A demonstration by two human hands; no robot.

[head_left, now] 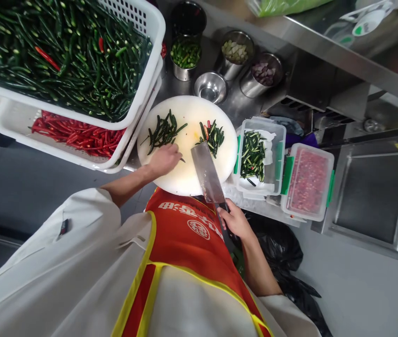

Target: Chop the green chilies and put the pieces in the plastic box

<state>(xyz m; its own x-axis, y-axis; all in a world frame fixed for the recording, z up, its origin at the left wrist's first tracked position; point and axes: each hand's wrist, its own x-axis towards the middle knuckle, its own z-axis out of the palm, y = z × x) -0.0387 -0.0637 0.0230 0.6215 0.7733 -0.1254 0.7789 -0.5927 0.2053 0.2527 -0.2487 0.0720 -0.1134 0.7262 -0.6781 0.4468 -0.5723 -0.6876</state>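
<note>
I log left hand (164, 160) apparently pinching one green chili (182, 160) over the white board (183, 181), visible tip pointing right toward the cleaver (206, 172), gap between; right hand (234, 220) grasps the handle (224, 206)

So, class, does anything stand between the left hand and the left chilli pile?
Nothing visible does: the left hand is at the near edge of the left pile; the cleaver is off to the right.
</note>
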